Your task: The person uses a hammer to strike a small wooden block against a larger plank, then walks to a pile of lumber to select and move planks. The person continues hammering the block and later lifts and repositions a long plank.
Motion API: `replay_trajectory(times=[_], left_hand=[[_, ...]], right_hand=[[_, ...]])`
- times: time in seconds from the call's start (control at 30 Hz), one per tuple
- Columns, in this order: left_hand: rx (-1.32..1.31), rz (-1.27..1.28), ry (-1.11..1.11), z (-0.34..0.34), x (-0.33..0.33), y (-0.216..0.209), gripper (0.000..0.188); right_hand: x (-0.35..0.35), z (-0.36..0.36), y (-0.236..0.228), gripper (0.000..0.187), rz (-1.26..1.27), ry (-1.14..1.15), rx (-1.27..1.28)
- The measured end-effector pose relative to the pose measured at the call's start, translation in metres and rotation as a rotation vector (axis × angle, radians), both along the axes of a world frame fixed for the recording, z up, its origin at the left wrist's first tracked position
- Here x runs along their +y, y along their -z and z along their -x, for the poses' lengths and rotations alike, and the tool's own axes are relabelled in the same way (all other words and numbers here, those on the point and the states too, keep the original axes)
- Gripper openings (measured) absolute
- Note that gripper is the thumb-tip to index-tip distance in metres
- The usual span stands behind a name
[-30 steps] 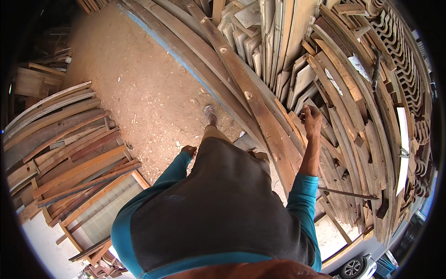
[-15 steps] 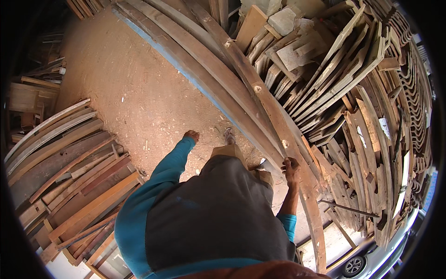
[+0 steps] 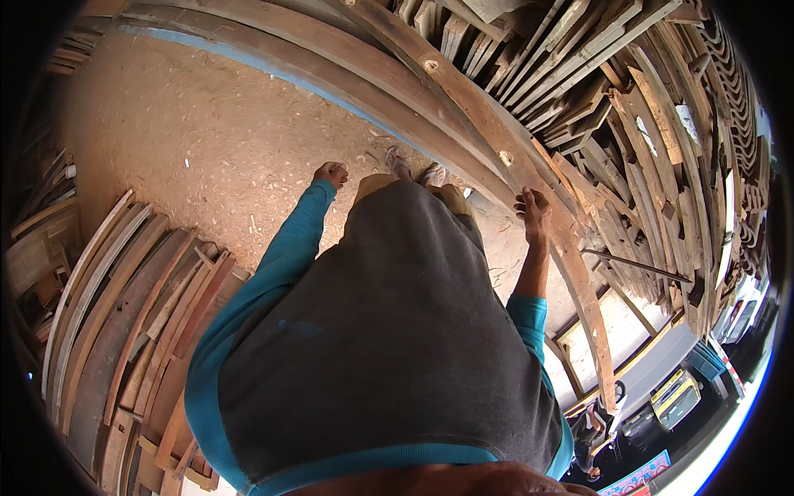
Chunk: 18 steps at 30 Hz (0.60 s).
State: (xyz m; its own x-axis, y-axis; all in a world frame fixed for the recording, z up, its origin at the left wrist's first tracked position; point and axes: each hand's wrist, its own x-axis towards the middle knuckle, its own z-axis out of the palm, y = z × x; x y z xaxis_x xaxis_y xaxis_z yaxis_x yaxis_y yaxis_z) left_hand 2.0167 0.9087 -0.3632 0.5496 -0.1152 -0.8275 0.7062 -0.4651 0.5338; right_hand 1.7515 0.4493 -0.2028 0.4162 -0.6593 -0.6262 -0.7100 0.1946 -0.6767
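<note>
My left hand (image 3: 332, 174) hangs over the dusty floor at the end of a teal sleeve. Its fingers are curled closed and nothing shows in them. Loosely curled, my right hand (image 3: 534, 213) is above a long wooden beam (image 3: 471, 107) with several holes along its face. No object is visible in that hand; whether it touches the beam cannot be told. Alongside the beam lie more long planks, the outermost a plank with a blue-painted edge (image 3: 331, 95). My feet (image 3: 413, 169) stand close to that blue edge.
Stacked boards (image 3: 124, 306) fill the left side. On the right is a large pile of loose timber (image 3: 645, 157), with a thin dark bar (image 3: 637, 264) sticking out. Vehicles, among them a yellow one (image 3: 676, 397), and another person (image 3: 589, 434) are at lower right.
The view has turned, and the planks sit higher in it. My right hand is farther along the beam from its holes. Both feet now show, and the person at lower right has come into sight.
</note>
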Motion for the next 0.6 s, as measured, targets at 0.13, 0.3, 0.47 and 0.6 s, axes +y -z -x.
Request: replay_trajectory(times=[0.13, 0.3, 0.47, 0.6], left_hand=[[0.086, -0.081, -0.039, 0.031, 0.008, 0.001, 0.034], [0.147, -0.091, -0.258, 0.029, 0.014, 0.012, 0.037], [0.045, -0.015, -0.327, 0.02, -0.024, -0.039, 0.033], [0.059, 0.052, -0.253, 0.019, -0.075, -0.035, 0.037]], right_hand=[[-0.011, -0.016, 0.007, 0.057, -0.042, -0.102, -0.03], [-0.062, -0.051, 0.035, 0.057, 0.101, -0.247, -0.021], [-0.105, -0.099, 0.077, 0.061, 0.35, -0.489, 0.07], [-0.124, -0.132, 0.1, 0.071, 0.351, -0.577, 0.105]])
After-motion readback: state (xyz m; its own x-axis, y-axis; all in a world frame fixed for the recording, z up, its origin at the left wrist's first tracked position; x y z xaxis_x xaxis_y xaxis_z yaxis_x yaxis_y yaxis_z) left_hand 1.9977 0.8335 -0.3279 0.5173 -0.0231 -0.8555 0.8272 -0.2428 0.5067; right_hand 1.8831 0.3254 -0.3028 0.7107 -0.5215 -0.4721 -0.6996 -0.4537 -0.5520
